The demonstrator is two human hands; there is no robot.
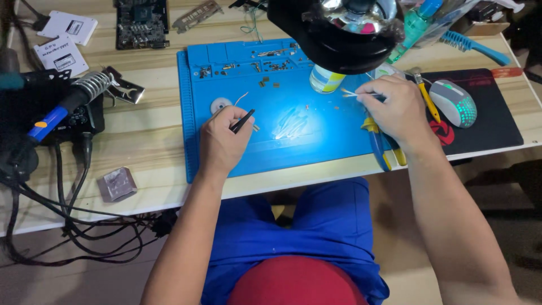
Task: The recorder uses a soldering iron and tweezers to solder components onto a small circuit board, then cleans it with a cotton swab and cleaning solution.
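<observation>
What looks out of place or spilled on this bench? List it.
A wet, glossy smear glints on the blue work mat between the left hand holding black tweezers and the right hand with a cotton swab. Pliers overhang the mat's front edge. Cables dangle tangled off the table.

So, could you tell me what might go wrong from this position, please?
The right hand holding the cotton swab works close to the small bottle and could tip it. The left hand holding black tweezers could sweep loose screws off the blue mat.
</observation>
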